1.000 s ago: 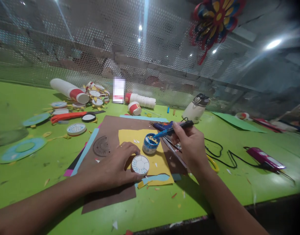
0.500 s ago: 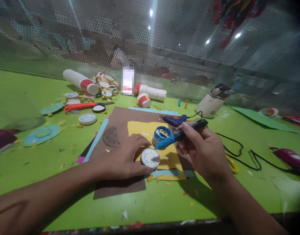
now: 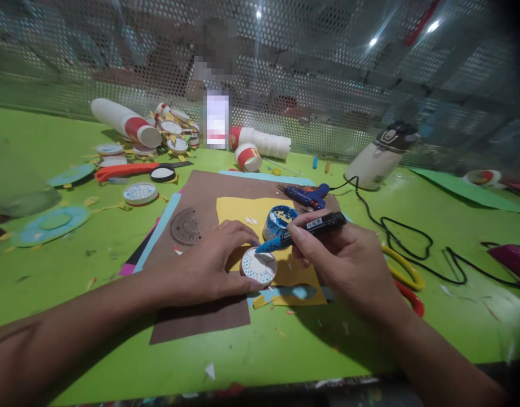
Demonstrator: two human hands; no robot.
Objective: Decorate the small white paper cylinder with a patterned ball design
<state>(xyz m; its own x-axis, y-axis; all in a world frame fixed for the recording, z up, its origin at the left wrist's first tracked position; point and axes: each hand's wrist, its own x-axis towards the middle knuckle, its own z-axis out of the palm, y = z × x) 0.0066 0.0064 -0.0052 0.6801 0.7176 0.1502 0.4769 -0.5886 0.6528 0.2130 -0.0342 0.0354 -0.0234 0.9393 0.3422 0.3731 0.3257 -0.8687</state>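
My left hand [image 3: 213, 263] holds a small white disc [image 3: 259, 267] between thumb and fingers, over yellow paper [image 3: 302, 277]. Black lines divide the disc's face into sections, and some of them carry blue dots. A black and blue marker [image 3: 302, 233] is gripped in my right hand [image 3: 345, 254], its tip at the disc's upper edge. Just behind the marker stands an open jar with blue paint [image 3: 279, 219]. Brown paper [image 3: 200, 316] lies beneath the yellow sheet, and a dark protractor [image 3: 186, 227] rests on it to the left.
Behind the papers lie a blue glue gun [image 3: 304, 196], paper cups [image 3: 248, 157] and an orange cutter [image 3: 128, 170]. A bottle [image 3: 376, 158] leans at the back right. Blue paper rings [image 3: 52, 225] and a decorated disc [image 3: 140, 193] are at left. Yellow and red scissor handles [image 3: 406, 271] sit by my right forearm.
The camera view has shifted. The disc has been turned, its dotted sections now toward the bottom, and the marker tip has moved left onto its upper edge.
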